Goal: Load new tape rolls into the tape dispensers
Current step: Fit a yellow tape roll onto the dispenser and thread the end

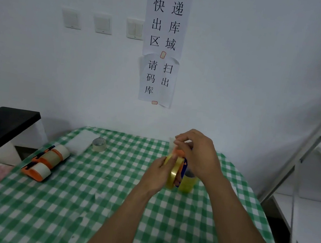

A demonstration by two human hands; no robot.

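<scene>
Two bare forearms reach in from the bottom edge over the bench [86, 203], which is covered in green-and-white check cloth. The left hand [158, 171] closes its grip on a yellowish tape roll [173, 171] held on edge above the cloth, fingers curled round its rim. The right hand [197, 154] pinches shut at the top of an orange-and-blue tape dispenser [182, 161] fitted against that roll; what its fingertips hold is too blurred to tell. Another yellowish roll [188, 182] stands just behind. Well apart to the left lie three orange dispensers [46, 162] side by side, each loaded with tape, and a small roll [99, 144] near the far edge. Behind is a white wall with paper signs [163, 45] and light switches [103, 23]. A black-topped cabinet [3, 130] stands left, a white metal rack [315, 155] right.
</scene>
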